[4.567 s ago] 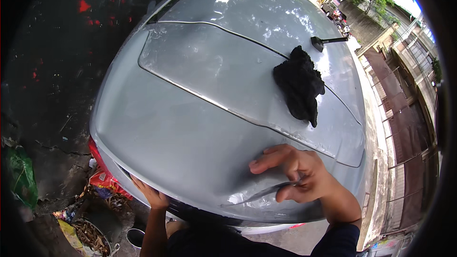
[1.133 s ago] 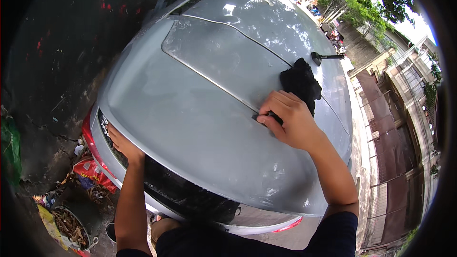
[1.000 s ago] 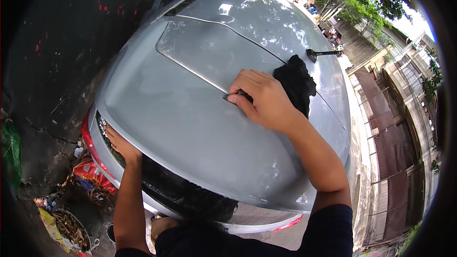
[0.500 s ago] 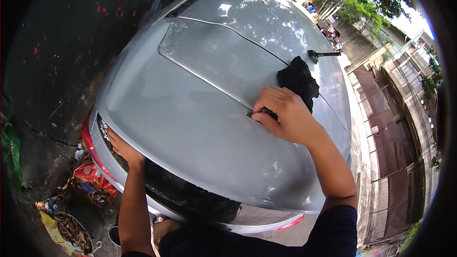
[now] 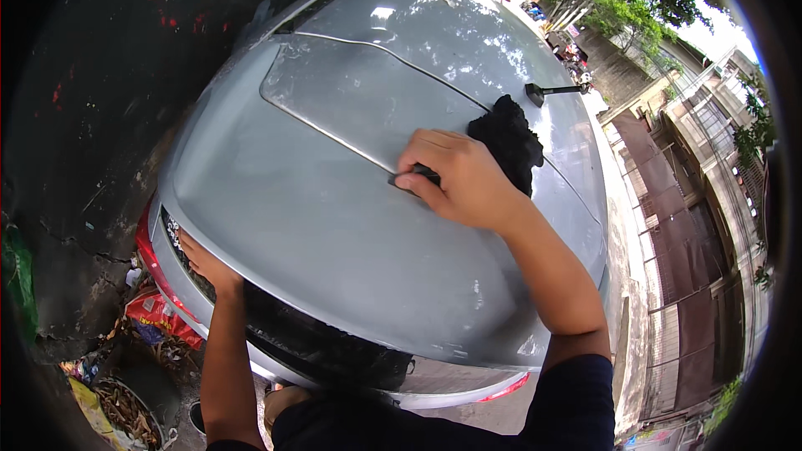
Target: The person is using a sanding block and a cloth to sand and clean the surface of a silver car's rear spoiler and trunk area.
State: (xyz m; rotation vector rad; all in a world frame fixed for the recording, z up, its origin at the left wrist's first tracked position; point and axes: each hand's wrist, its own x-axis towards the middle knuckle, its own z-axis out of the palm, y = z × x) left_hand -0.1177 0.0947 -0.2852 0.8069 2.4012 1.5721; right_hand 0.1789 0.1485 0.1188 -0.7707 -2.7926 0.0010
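Observation:
My right hand (image 5: 455, 175) pinches a small black flat-edged piece (image 5: 427, 174), its exact kind unclear, against the silver-grey car roof (image 5: 309, 225). The piece's dark edge meets the end of a pale seam line (image 5: 330, 135) running across the roof. Just beyond that hand, a crumpled black cloth (image 5: 508, 138) lies on the roof. My left hand (image 5: 209, 267) rests with its fingers extended on the dark rear window (image 5: 309, 338), just under the roof's rear edge.
A short black antenna (image 5: 551, 93) sticks up from the roof at the right. A dark wall (image 5: 92, 108) runs close along the left side. Below it are a red plastic bag (image 5: 159, 311) and a bucket of dry leaves (image 5: 129, 413). Gated buildings stand to the right.
My right hand has moved left along the seam with the black piece. The whole view has shifted slightly. My left hand stays on the rear window, and the cloth stays on the roof.

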